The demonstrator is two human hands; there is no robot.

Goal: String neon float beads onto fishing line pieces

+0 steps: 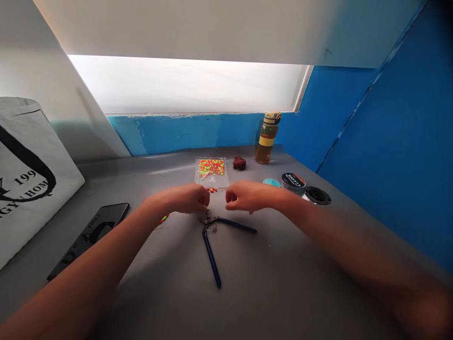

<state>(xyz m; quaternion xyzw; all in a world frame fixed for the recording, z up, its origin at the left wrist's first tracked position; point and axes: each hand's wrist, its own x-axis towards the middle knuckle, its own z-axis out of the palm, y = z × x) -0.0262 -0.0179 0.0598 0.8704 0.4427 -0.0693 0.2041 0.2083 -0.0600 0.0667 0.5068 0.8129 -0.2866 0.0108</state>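
My left hand [191, 198] is closed in a pinch above the table, just beyond the pliers. Across a small gap, my right hand [243, 196] is also closed, thumb and fingertips together. Whatever either hand holds is too small or hidden to make out. Below them, blue-handled pliers [212, 257] lie with their handles spread toward me. A clear plastic bag [212, 178] of small red and yellow-green bead-like pieces lies behind the hands, and several loose red pieces [212, 190] are between them. A small red-and-yellow piece [163, 219] is near my left wrist.
A black phone [90, 236] and a white printed bag [31, 189] are at the left. Toward the back stand a bottle [266, 141] and a dark red ball of cord [239, 163]. Round spools [293, 181] lie right, beside a blue wall [396, 156].
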